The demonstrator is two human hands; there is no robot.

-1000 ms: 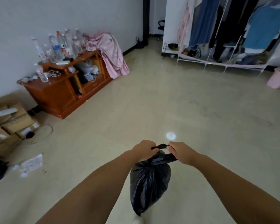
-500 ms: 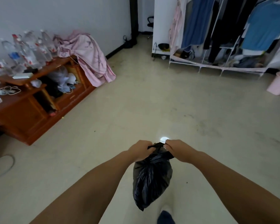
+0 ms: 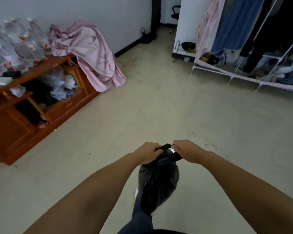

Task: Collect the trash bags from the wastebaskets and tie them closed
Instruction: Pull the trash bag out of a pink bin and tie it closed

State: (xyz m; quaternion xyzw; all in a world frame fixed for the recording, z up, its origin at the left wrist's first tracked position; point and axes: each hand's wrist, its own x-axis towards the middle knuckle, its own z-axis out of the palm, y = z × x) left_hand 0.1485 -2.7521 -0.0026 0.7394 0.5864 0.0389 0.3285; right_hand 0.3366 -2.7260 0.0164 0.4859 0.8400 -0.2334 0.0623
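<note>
Two hands, left hand (image 3: 148, 152) and right hand (image 3: 187, 151), gripping one black trash bag (image 3: 157, 183), seemingly knotted.

A low wooden cabinet (image 3: 41, 115) stands along the left wall. Clear plastic bottles (image 3: 19, 44) crowd its top, and a pink cloth (image 3: 93, 56) drapes over its far end down to the beige floor (image 3: 159, 107). Crumpled bags and clothes fill its open shelves. At far right, a wardrobe rack (image 3: 243, 39) holds hanging blue and dark garments, with shoes beneath.
</note>
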